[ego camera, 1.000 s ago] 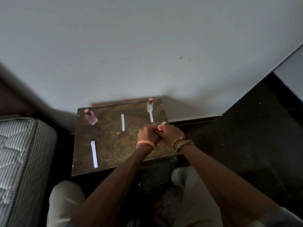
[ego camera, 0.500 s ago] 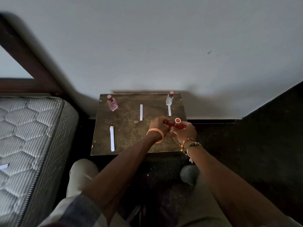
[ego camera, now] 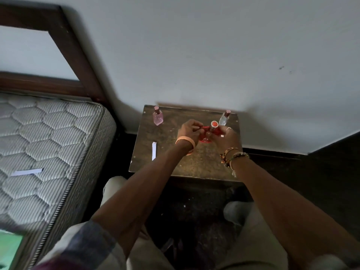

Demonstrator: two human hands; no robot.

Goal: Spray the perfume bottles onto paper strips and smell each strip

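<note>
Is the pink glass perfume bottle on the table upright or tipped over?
Upright: the pink glass perfume bottle stands on its base on the brown wooden table, its dark pink cap on top.

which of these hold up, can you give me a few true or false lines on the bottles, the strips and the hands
1. The left hand and right hand both grip the red bottle above the table. True.
2. The pink bottle lies on its side. False: it stands upright at the table's far left corner.
3. A paper strip lies on the mattress. True.
4. The clear bottle sits on the mattress. False: it stands at the table's far right corner.
</note>
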